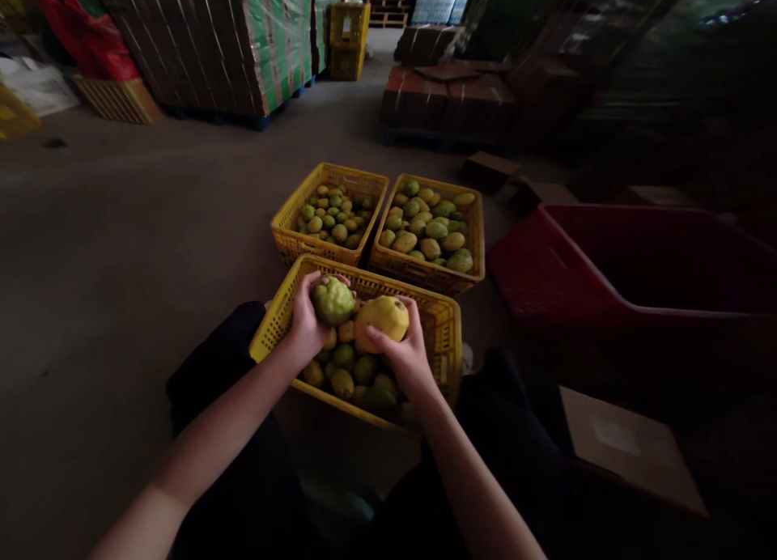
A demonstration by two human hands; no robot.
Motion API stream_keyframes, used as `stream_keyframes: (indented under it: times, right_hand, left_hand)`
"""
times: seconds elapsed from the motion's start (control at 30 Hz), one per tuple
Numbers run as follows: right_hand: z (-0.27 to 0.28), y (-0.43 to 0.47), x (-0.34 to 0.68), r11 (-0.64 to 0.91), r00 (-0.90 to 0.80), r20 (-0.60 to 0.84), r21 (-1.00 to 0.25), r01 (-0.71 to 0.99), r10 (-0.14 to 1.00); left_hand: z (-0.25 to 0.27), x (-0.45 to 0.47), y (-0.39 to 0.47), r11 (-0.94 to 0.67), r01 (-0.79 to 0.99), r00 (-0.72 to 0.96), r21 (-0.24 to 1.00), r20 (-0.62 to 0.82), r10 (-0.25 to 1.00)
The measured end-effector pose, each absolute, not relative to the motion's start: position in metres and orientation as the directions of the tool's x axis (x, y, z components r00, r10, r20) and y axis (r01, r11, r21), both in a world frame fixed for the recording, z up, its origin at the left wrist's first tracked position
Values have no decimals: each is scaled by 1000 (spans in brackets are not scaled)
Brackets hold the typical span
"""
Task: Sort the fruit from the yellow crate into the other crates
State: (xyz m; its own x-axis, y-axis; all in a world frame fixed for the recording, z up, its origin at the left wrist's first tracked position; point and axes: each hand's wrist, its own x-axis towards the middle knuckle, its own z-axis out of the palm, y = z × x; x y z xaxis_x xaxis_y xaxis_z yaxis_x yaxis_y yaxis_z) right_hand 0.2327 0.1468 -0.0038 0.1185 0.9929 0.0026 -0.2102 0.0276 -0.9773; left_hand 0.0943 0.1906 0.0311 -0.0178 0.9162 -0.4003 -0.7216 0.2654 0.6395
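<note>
My left hand (pixel 308 317) is closed around a bumpy green fruit (pixel 333 300). Close beside it, my right hand (pixel 413 345) grips a larger, smooth yellow fruit (pixel 382 321) with a dark spot at its end. Both fruits are held above the near yellow crate (pixel 446 317), which stands between my knees. Inside that crate lie several green and yellowish fruits (pixel 343 382), piled towards its near side. My fingers behind the two held fruits are partly hidden. The exact kind of fruit is hard to tell in the dim light.
Just beyond stand two yellow crates of fruit, one on the left (pixel 285 220) and one on the right (pixel 479 236). A large red bin (pixel 528 260) is at the right, with a cardboard piece (pixel 631 447) nearer me. Wrapped pallet stacks (pixel 279 42) line the back.
</note>
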Motion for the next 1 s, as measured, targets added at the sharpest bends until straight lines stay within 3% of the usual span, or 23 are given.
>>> stream_keyframes:
  times: [0.1,0.3,0.47,0.7,1.0]
  right_hand:
    - [-4,155,237,-115,108,-171,-910,-397,979]
    - [-5,167,242,-424,-70,-484,-678,-600,872]
    - [-15,172,243,-449,-153,-461,-649,-614,874]
    - [-24,173,243,-491,-19,-592,-649,-581,806]
    - [-13,172,248,-527,-6,-669,-580,-621,744]
  left_hand:
    - [35,91,194,357,-808,39,469,-561,827]
    - [26,87,197,424,-836,112,348,-649,752]
    - [21,87,196,417,-861,154,292,-632,760]
    - [25,84,197,353,-873,38,337,-674,738]
    - [21,89,190,429,-872,135,236,-727,674]
